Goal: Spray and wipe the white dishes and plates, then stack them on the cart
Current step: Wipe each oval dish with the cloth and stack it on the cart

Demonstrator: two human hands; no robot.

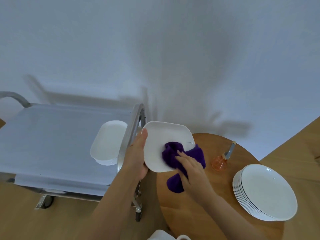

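Wiping is under way: the left hand (138, 154) grips the near-left edge of a square white dish (167, 139), thumb over the rim and fingers hidden behind it, holding the dish tilted in the air between the cart (52, 135) and the round wooden surface (199, 213). The right hand (194, 170) presses a purple cloth (173, 153) against the dish's face with fairly straight fingers, part of the cloth hanging below the lower edge.

The dish looks stiff, glazed and breakable, and probably slick if spray is on it, so a firm hold on the rim with support behind seems the safest place to take it. On the cart's right side lies a small stack of oblong dishes (108, 141), likely where this one goes next. An orange spray bottle (220, 162) stands on the surface to the right, and a pile of round plates (265, 191) sits further right, apparently waiting their turn.
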